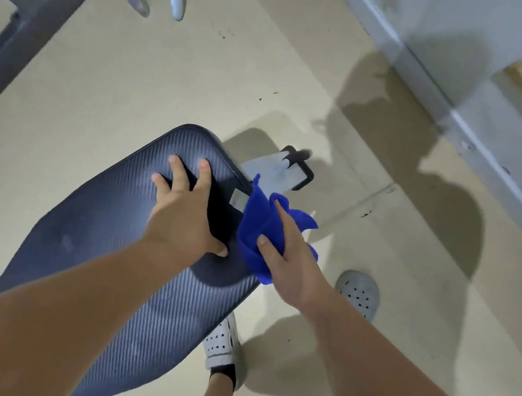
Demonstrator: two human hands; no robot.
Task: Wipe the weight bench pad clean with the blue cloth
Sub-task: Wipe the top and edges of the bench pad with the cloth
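- Your right grip (290, 265) is clamping the blue cloth (261, 229), thumb on the near face and fingers folded behind the bunched fabric; the cloth is hanging against the right side edge of the weight bench pad (102, 230), toward its far end.
- Your left grip (187, 209) is lying flat and splayed on the top of the pad, fingers apart and closed on nothing, bracing near the far end just beside the cloth.
- The cloth is bunching rather than lying flat, so only a small part of it is appearing to touch the pad's side; loose corners are sticking out to the right.
- The pad's ribbed top surface is running from the far end back toward you, under your left forearm; most of it is lying well apart from the cloth.
- Risk: you are probably wiping with a wad, and the ribbed grooves are likely to keep their dirt unless you are spreading the cloth flatter.
- Risk: your left palm is covering a patch of pad, which is likely to go unwiped unless you are shifting the brace.
- Risk: the trailing corners are hanging near the bench's floor foot (281, 170) and could be snagging or dragging there.
- Risk: your shoe (221, 343) is standing close under the pad edge, so a dropped cloth would be landing on the floor.
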